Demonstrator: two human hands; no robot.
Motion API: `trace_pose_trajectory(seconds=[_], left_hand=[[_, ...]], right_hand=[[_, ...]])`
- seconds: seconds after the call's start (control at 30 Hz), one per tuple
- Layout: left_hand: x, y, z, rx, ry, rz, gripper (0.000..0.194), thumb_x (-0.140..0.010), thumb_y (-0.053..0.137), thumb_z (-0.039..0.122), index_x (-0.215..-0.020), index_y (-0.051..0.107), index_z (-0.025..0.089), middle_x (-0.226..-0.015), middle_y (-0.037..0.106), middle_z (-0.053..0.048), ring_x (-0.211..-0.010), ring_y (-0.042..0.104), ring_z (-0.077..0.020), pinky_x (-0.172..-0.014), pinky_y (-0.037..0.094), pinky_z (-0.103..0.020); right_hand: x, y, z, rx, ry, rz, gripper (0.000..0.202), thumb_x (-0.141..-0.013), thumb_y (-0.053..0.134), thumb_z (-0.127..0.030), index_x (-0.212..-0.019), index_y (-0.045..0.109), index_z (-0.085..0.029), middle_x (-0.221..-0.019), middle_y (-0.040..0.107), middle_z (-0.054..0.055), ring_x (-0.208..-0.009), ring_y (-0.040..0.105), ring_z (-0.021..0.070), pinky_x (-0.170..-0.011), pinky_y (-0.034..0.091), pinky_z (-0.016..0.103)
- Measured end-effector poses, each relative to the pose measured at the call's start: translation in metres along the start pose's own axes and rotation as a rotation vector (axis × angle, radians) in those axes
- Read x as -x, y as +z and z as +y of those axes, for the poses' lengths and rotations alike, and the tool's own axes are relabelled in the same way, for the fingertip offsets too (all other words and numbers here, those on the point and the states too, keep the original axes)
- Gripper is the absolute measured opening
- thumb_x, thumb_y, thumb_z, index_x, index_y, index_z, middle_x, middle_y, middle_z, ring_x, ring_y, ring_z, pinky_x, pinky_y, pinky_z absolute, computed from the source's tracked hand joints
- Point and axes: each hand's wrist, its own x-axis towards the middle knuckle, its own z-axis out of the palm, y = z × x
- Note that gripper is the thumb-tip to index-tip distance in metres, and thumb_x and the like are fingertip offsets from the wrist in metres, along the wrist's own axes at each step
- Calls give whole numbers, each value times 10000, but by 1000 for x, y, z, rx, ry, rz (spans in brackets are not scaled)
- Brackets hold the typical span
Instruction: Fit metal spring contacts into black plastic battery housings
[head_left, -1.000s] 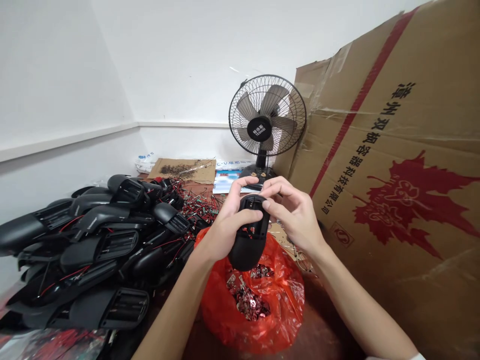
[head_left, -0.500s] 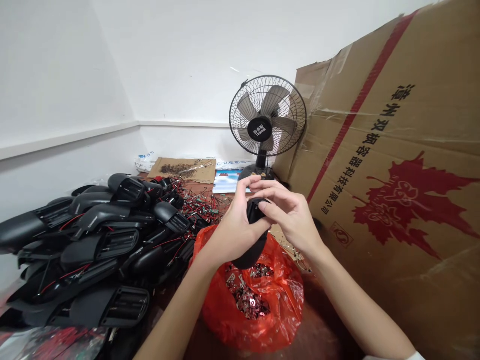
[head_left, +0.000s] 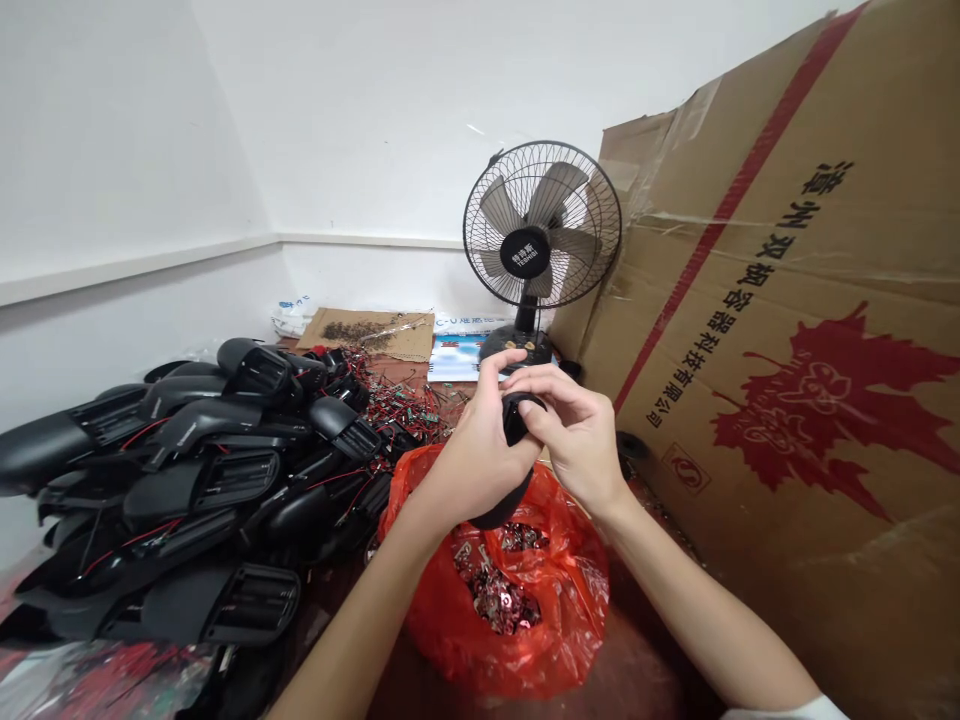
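Between my hands, above the red plastic bag, is a black plastic housing (head_left: 499, 510) like those in the pile at left. My left hand (head_left: 487, 435) is wrapped round its side, index finger raised over the top end. My right hand (head_left: 574, 430) is closed at that same end, thumb pressing on the housing's upper part. Whether a small part sits under the right fingertips is hidden. Below, the red plastic bag (head_left: 517, 660) lies open, with many small shiny metal pieces (head_left: 499, 595) inside.
Black housings (head_left: 247, 475) with battery slots are heaped at left. Behind them lie red and black wires (head_left: 405, 405) and a cardboard piece (head_left: 367, 335) with small dark bits. A fan (head_left: 525, 250) stands at the back, a large carton (head_left: 750, 350) at right.
The view has shifted slightly. Both hands stay on the housing, its lower end now a little higher. My right hand's fingers are drawn slightly closer in at the top.
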Motion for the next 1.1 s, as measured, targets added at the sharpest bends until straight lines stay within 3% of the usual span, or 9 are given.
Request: trace_pose_trajectory(seconds=[0.23,0.37,0.5,0.67,0.77,0.83,0.93,1.0,1.1], left_hand=[[-1,0,1,4,32,-9,619,-838,643,122,-1391,374,197,-1444,508,-136,-1360,508,-279,-1173,373,-440],[-3,-8,3,160,-107,-29,655,-807,714,170,-1386,410,204,-1271,612,-92,-1151,617,-246,-1017,478,-391],[-8,-14,4,478,-222,180,582,-749,678,151,-1294,486,220,-1009,656,-27,-820,628,-179,-786,506,-330],[-13,-15,7,729,-190,470,497,-675,573,54,-1147,513,195,-1044,666,-45,-932,644,-179,-929,503,-333],[-15,-16,6,782,-185,540,489,-650,567,6,-1100,531,195,-1023,648,-33,-937,630,-149,-953,489,-300],[-15,-20,4,781,-179,526,438,-692,611,19,-1090,546,189,-1012,641,-31,-914,622,-136,-889,495,-265],[-16,-31,1,631,-178,412,356,-780,731,150,-1102,582,177,-1037,650,-45,-884,625,-148,-773,497,-258],[-15,-37,-1,501,-173,319,404,-782,792,225,-1132,598,173,-1047,672,-61,-868,636,-161,-760,503,-278],[-14,-43,0,372,-140,251,446,-747,835,230,-1136,631,154,-1032,710,-75,-889,656,-173,-816,518,-300]], right_hand=[[-4,-8,7,1,-65,-70,103,-891,702,-219,-916,787,-271,-993,728,37,-1009,667,223,-937,541,417],[-10,-17,5,12,-13,-164,112,-927,702,-288,-1010,775,-271,-1084,721,37,-1089,654,227,-988,524,416],[-10,-21,-1,32,174,-189,322,-960,695,-414,-1255,665,-289,-1303,672,58,-1240,608,241,-1025,519,416],[3,-11,-4,148,335,-411,875,-784,876,-435,-1520,414,-338,-1492,539,100,-1251,606,289,-1007,547,469],[7,-2,2,272,236,-412,899,-791,858,-361,-1552,381,-329,-1575,466,86,-1391,500,305,-1168,408,515],[5,0,7,221,230,-387,770,-822,810,-324,-1504,454,-297,-1525,526,78,-1368,521,287,-1174,396,487],[-4,-6,12,-116,438,-375,508,-882,683,-348,-1366,578,-237,-1256,704,87,-941,707,222,-814,572,362],[-10,-13,11,-338,573,-369,424,-897,593,-391,-1263,630,-181,-973,758,84,-655,665,185,-554,499,287],[-15,-21,8,-517,669,-425,449,-900,525,-438,-1175,667,-113,-707,717,75,-512,578,161,-460,417,253]])
